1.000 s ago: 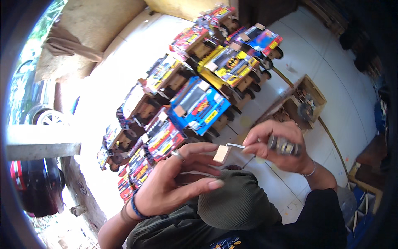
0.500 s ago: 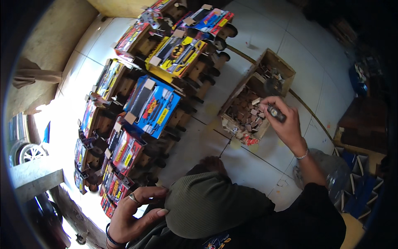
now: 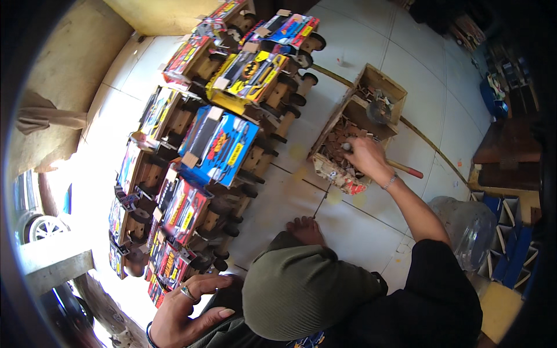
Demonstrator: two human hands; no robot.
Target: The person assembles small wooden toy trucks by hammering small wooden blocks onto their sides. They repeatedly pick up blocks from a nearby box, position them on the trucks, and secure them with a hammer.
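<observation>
My right hand (image 3: 368,159) is closed round a hammer (image 3: 407,169), near its head. Its wooden handle, red at the end, sticks out to the right. The hand is down in the wooden box (image 3: 380,134), its fingertips among small brown wood pieces (image 3: 338,137); what they touch is hidden. My left hand (image 3: 194,304), with a ring, is at the lower left beside olive ribbed cloth (image 3: 301,290). Its fingers are curled, with a tiny shiny bit near the forefinger that I cannot make out. Rows of wooden toy trucks (image 3: 219,146) with bright printed sides stand to the left.
A clear round container (image 3: 380,112) sits in the box's far compartment. A large clear plastic bottle (image 3: 464,232) lies at the right, beside blue-and-white folded pieces (image 3: 505,243). A bare foot (image 3: 306,230) rests on the tiles below the box. A long thin strip (image 3: 432,145) lies behind the box.
My right hand has gone lower into the box and slightly left, turning the hammer so its handle shows. My left hand has shifted slightly down, its fingers still curled.
</observation>
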